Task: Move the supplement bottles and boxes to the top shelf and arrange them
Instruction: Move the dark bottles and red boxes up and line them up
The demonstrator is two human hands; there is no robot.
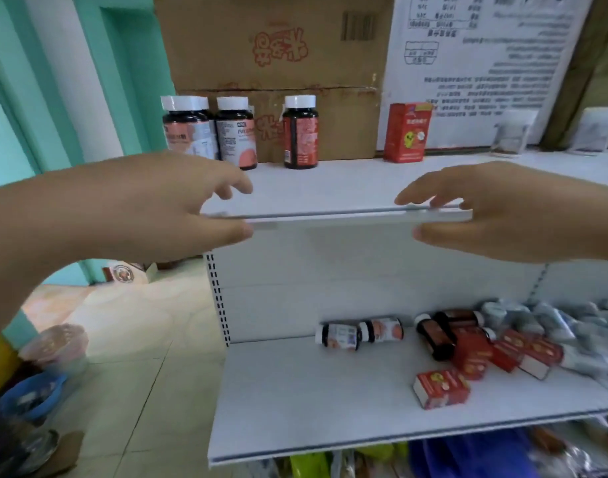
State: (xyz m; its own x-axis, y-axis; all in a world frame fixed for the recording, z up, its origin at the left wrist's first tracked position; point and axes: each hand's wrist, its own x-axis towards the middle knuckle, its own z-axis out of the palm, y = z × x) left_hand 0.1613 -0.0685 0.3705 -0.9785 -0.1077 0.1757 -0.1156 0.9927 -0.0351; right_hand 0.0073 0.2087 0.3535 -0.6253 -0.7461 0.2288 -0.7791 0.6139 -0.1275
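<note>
Head view: three white-capped supplement bottles (235, 132) and one red box (406, 132) are being seen standing upright on the top shelf (347, 188), two lying bottles (337, 336) are being seen on the lower shelf (313, 391), long axes left-right, caps leftward, beside a blurred heap (502, 343), while the left hand (151, 208) and right hand (495, 212) are being held empty, fingers loosely spread, before the top shelf's edge

Bottles (233, 132) left of box (406, 132) on top shelf (330, 184); more lie below.

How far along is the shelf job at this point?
Done: several upright bottles and one red box stand on the top shelf. In hand: nothing; left hand and right hand are empty. Left: lying bottles and loose red boxes on the lower shelf.
</note>
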